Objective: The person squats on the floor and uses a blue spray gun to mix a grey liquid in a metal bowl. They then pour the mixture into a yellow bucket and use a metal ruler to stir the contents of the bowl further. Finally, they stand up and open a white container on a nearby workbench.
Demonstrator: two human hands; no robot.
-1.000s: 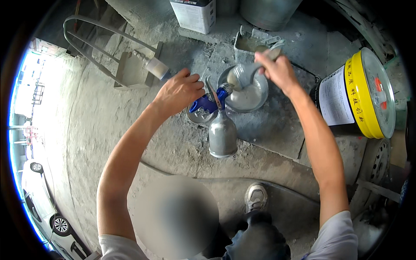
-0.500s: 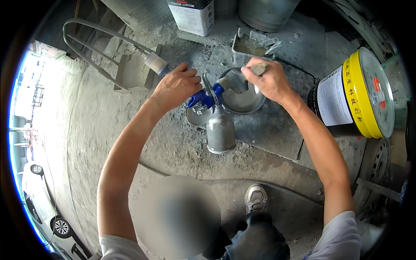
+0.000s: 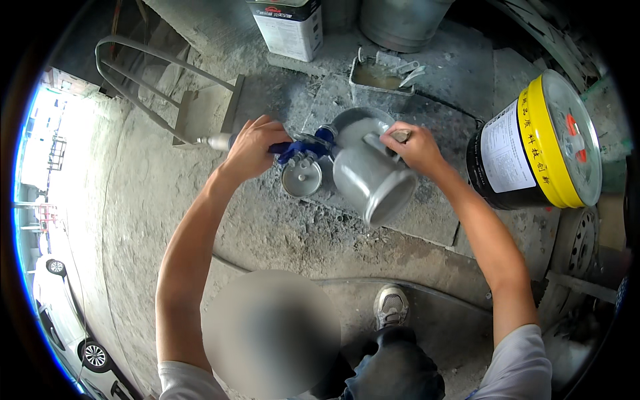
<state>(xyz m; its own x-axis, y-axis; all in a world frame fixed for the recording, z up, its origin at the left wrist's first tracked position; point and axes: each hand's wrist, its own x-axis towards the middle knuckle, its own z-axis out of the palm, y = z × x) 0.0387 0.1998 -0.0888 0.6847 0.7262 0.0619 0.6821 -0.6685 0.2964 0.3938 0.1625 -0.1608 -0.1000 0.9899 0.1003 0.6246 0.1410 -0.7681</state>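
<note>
My left hand (image 3: 259,147) is closed on the blue spray gun (image 3: 303,148). The gun's grey cup (image 3: 367,180) is tilted, its round end pointing to the lower right. A pale cylindrical fitting (image 3: 217,141) sticks out past the left hand. My right hand (image 3: 415,148) grips a paintbrush by its wooden handle (image 3: 400,135); the brush head is partly hidden beside the cup. Behind the cup sits a round metal pan (image 3: 363,119) of grey paint, partly covered by it. A round metal lid-like disc (image 3: 301,179) shows below the gun, close to the left hand.
A rectangular tray (image 3: 381,83) of murky liquid with tools stands behind the pan. At right is a black and yellow drum (image 3: 533,143). A white tin (image 3: 288,30) and a grey bucket (image 3: 403,23) stand at the back. A metal-framed trolley (image 3: 207,110) is at left.
The spray gun has tipped over, its cup swinging from upright to the right, across the pan. The pale fitting has swung down, and the right hand has moved down slightly with the brush.
</note>
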